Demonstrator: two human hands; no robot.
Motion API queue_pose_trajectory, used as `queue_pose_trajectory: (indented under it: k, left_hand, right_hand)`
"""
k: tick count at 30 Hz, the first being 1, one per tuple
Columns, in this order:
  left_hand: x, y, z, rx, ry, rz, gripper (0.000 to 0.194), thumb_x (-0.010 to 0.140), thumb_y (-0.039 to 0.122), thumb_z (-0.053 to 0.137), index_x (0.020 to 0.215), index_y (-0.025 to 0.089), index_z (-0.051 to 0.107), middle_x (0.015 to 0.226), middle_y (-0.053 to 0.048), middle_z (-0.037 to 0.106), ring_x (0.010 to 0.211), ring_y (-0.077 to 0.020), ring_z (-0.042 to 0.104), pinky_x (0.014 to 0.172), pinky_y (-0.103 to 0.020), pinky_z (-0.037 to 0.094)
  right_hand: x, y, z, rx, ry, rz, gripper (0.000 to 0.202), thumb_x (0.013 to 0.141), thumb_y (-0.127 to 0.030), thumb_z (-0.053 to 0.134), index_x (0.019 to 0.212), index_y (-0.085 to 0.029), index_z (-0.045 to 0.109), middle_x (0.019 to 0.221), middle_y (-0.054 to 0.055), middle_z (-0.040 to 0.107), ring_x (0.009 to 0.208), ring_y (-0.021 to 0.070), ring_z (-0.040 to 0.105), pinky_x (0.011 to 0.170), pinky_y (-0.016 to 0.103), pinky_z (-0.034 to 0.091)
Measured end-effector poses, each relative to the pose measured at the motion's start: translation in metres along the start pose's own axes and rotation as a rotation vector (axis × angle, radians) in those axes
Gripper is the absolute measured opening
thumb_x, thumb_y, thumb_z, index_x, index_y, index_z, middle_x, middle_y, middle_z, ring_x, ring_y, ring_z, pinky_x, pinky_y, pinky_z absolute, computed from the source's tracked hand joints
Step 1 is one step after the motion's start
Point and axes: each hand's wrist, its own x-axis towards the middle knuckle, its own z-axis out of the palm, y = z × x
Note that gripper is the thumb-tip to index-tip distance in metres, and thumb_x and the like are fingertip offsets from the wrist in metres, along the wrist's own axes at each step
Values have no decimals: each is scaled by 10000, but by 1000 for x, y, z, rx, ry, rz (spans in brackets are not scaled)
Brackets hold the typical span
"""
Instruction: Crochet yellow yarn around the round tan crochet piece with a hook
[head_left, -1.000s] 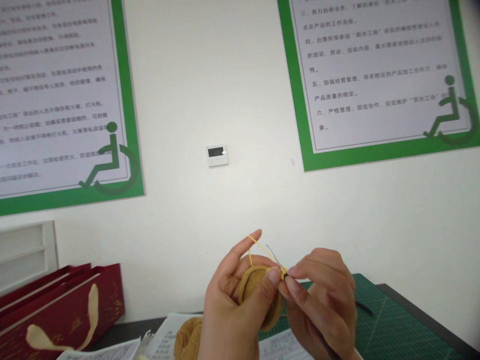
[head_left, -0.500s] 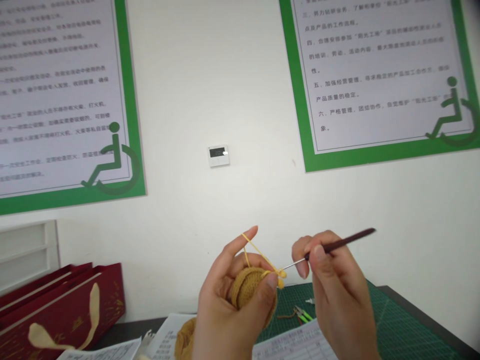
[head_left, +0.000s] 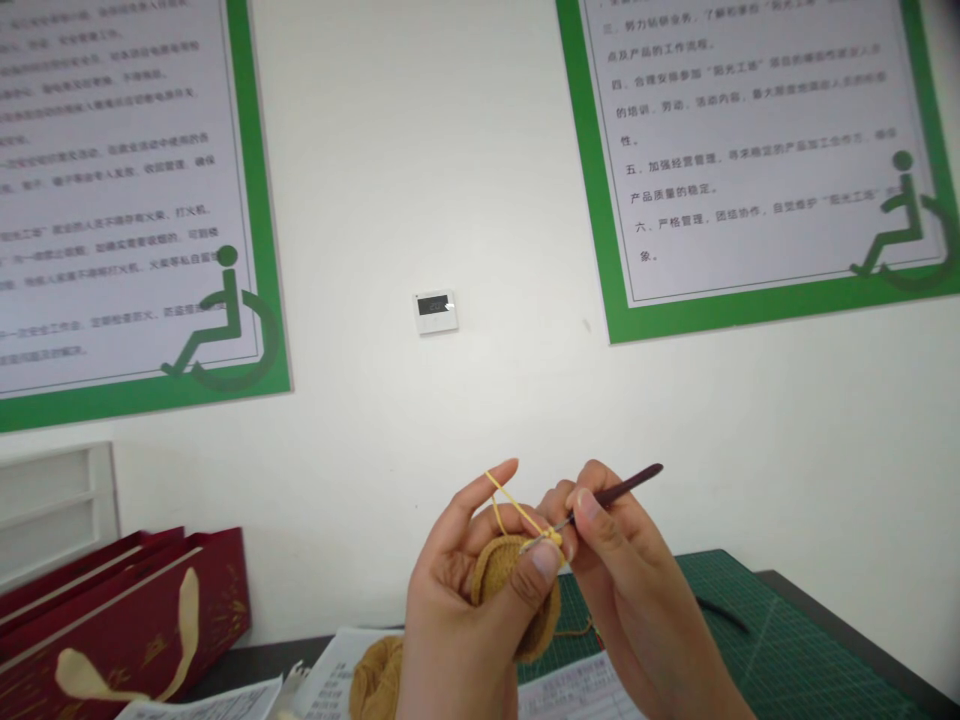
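My left hand [head_left: 472, 590] pinches a round tan crochet piece [head_left: 499, 568] between thumb and fingers. Yellow yarn [head_left: 514, 503] loops over its raised index finger and runs down to small yellow stitches [head_left: 553, 537] at the piece's edge. In my right hand [head_left: 622, 545] is a crochet hook [head_left: 628, 485] with a dark handle, held like a pen. Its metal tip is at the yellow stitches, close by my left thumb. The two hands are nearly touching. A ball of tan yarn [head_left: 377, 678] lies behind my left wrist, partly hidden by it.
A green cutting mat [head_left: 780, 640] covers the table's right side, with a thin black object [head_left: 721, 612] on it. Printed papers [head_left: 581, 690] lie in front. Red gift bags [head_left: 150, 630] stand at left. Green-framed posters [head_left: 262, 250] and a thermostat [head_left: 435, 312] are on the wall.
My right hand has moved left and brought the hook in to the stitches by my left thumb. My left hand has shifted slightly right. The thin black object on the mat has come into view.
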Motion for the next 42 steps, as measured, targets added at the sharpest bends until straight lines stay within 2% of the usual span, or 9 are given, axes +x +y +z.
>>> queue_pose_trajectory:
  k: [12,17,19,22,25,28,30,36,42]
  left_hand:
    - [-1,7,-5,-36,-45,-119,740,604,148,960,1292,234,699,738,-13,739,618,-110,653,618,-187,484]
    - [-6,6,-5,8,1,-75,701,641,188,957,1294,278,717,733,8,718,563,-100,620,567,-196,458]
    - [-5,5,-6,-20,-66,-115,632,617,206,972,1214,268,775,724,9,713,524,-85,596,548,-201,446]
    - [-3,3,-7,-51,-198,-250,597,567,253,999,1137,221,825,746,-28,722,555,-102,617,569,-218,455]
    - [-1,5,-8,-64,-256,-308,598,579,245,996,1151,210,824,775,-56,736,645,-129,653,637,-228,479]
    - [0,8,-8,-87,-289,-268,604,593,196,987,1171,231,814,697,-24,709,599,-110,629,600,-211,455]
    - [0,10,-8,-87,-292,-225,645,588,188,987,1201,246,796,672,-12,695,591,-121,632,580,-214,442]
    - [-2,17,-12,12,-302,-254,673,588,231,980,1229,264,775,714,-36,699,588,-122,590,566,-220,402]
    - [-2,16,-16,122,-294,-185,483,613,268,966,1075,252,827,746,-54,716,643,-145,607,600,-242,430]
  right_hand:
    - [0,6,-4,-274,-79,-389,109,1013,-326,599,929,-261,576,784,-18,585,717,149,545,648,287,445]
    - [-5,-6,-12,-982,-182,-1061,160,928,-100,621,967,-254,641,766,-21,684,682,150,594,702,373,463]
    - [-10,-10,-17,-1330,-43,-1298,230,834,-39,708,865,-262,665,772,-35,758,721,166,652,758,406,456]
    - [-13,-9,-19,-1301,104,-1447,176,882,-145,715,767,-270,666,685,-45,740,643,160,642,737,418,445]
    - [-8,-5,-11,-951,52,-1318,122,959,-209,654,846,-254,649,650,-30,674,556,144,573,651,399,448]
    - [-3,-2,-3,-545,-77,-921,54,1009,-278,589,976,-264,629,639,-27,579,564,156,526,572,358,430]
    - [-3,-1,-2,-396,-115,-769,55,1014,-307,581,996,-270,617,657,-22,572,597,164,524,585,353,433]
    - [-9,-11,-4,-206,-94,-544,133,1058,-320,486,986,-264,583,655,-32,540,606,152,498,576,296,407]
    - [-6,-14,1,-53,-127,-102,321,1053,-408,475,791,-228,520,614,-47,481,560,119,415,561,262,385]
